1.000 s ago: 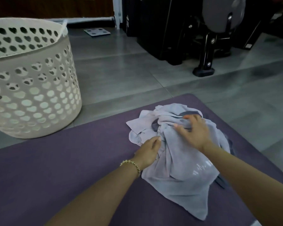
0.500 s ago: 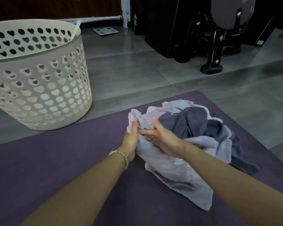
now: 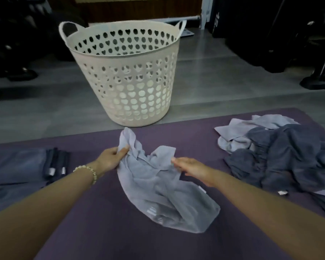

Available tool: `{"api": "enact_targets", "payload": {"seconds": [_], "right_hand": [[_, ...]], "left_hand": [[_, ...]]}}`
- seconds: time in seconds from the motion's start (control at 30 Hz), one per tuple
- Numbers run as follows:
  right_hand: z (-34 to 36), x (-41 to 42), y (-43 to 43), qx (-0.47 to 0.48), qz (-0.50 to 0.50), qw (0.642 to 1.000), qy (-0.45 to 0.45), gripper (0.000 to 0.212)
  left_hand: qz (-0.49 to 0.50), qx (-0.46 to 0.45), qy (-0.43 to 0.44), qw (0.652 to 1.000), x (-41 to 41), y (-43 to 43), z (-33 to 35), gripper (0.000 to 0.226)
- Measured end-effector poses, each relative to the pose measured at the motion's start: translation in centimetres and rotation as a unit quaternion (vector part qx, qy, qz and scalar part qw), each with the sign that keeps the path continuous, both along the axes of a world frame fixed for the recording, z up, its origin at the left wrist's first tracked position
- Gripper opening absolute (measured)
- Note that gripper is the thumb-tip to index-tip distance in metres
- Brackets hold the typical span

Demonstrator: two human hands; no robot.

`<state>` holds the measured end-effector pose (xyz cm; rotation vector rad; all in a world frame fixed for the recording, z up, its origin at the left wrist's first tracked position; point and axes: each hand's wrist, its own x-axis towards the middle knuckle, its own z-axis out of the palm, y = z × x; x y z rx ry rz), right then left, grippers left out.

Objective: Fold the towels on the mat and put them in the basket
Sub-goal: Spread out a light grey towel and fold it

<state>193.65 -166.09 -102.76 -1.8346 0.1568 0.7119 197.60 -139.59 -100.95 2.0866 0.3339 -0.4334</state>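
While my left hand (image 3: 110,157) and right hand (image 3: 193,167) pinch the pale towel (image 3: 158,186), the basket (image 3: 99,79) stands beyond. Its floor is hidden.

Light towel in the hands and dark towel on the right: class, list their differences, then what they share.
The light towel is lilac; the dark towel is slate blue. The left hand and right hand grip the light towel; neither touches the dark towel, heaped with others. Both lie crumpled on the mat.
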Motion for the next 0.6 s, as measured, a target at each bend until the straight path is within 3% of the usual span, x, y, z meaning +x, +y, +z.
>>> {"api": "enact_targets", "payload": {"seconds": [0.2,0.33,0.5,0.53,0.6], "right_hand": [[-3.9,0.8,7.4,-0.046,0.031,0.998,-0.017,0.054],[-6.6,1.7,9.6,-0.097,0.057,0.992,-0.06,0.05],[-7.6,2.4,10.7,-0.198,0.082,0.964,-0.16,0.034],[-7.3,2.3,10.9,-0.197,0.084,0.961,-0.172,0.041],[-6.3,2.2,11.4,-0.145,0.117,0.965,-0.186,0.056]], "left_hand": [[0.044,-0.007,0.039,0.998,-3.1,7.4,-4.5,0.059],[0.08,-0.097,-0.027,0.992,-4.1,8.2,-5.4,0.06],[0.165,-0.103,-0.076,0.978,-3.3,8.1,-5.9,0.058],[0.17,-0.108,-0.102,0.974,-3.3,8.1,-5.8,0.057],[0.127,-0.025,-0.171,0.977,-3.2,8.0,-5.4,0.069]]}}
